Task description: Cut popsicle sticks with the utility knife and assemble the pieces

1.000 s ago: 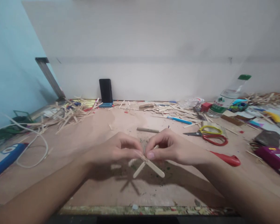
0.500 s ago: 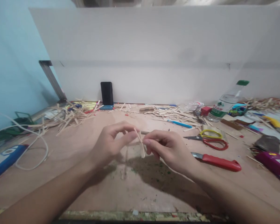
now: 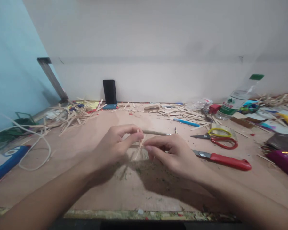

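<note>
Thin crossed wooden sticks (image 3: pixel 139 149) are held just above the tabletop, at the middle of the view. My left hand (image 3: pixel 117 142) pinches them between thumb and index finger from the left. From the right, my right hand (image 3: pixel 174 153) closes thumb and fingertips on the same small piece; how the sticks join is too small to tell. Just beyond my hands lies a slim tool with a brownish handle (image 3: pixel 156 132), partly hidden by the right hand. Right of that hand are a red-handled cutting tool (image 3: pixel 230 161) and scissors (image 3: pixel 222 139) with one yellow and one red loop.
Loose wooden sticks (image 3: pixel 73 116) pile up at the back left, with more along the back. A dark phone (image 3: pixel 109 92) leans on the wall. A blue pen (image 3: pixel 186 122), a bottle (image 3: pixel 234 103) and a purple pack (image 3: pixel 284 163) lie rightward; a white cable (image 3: pixel 49 150) is left.
The sticks have tilted, their lower ends swinging to the left. My fingers remain on them. The camera view has shifted slightly, and the slim tool beyond my hands shows more.
</note>
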`<state>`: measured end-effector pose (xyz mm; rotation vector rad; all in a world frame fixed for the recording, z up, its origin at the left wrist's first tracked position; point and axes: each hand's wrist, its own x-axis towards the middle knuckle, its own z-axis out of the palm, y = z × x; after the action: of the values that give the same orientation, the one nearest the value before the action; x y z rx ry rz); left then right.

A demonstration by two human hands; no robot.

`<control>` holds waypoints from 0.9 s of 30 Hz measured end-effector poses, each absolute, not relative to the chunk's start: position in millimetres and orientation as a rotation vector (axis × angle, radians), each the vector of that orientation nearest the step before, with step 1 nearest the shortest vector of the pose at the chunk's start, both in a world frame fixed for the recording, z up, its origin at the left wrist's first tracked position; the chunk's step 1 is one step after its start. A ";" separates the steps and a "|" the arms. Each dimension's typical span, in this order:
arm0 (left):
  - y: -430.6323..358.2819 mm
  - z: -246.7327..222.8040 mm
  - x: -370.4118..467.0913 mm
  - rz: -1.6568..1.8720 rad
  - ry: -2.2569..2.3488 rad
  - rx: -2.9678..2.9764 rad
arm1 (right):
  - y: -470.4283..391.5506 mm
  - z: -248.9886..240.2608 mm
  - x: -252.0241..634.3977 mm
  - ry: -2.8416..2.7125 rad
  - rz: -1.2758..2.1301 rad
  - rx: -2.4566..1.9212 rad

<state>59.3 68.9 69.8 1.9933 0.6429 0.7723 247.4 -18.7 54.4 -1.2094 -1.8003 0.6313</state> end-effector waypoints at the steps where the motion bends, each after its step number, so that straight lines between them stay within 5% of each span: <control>1: 68.1 69.7 60.1 0.768 0.660 1.984 | -19.0 55.3 247.5 -1.807 0.650 -1.209; 19: 77.1 72.0 64.9 0.659 0.792 1.871 | -10.9 43.3 238.1 -1.244 1.207 -1.044; 27: 75.9 69.2 65.9 0.630 0.769 1.860 | -8.8 37.5 242.3 -1.232 1.205 -1.027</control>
<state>65.9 75.9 69.2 1.8595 0.7689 0.6303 242.3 -8.8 37.5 -1.0273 -1.2324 1.2054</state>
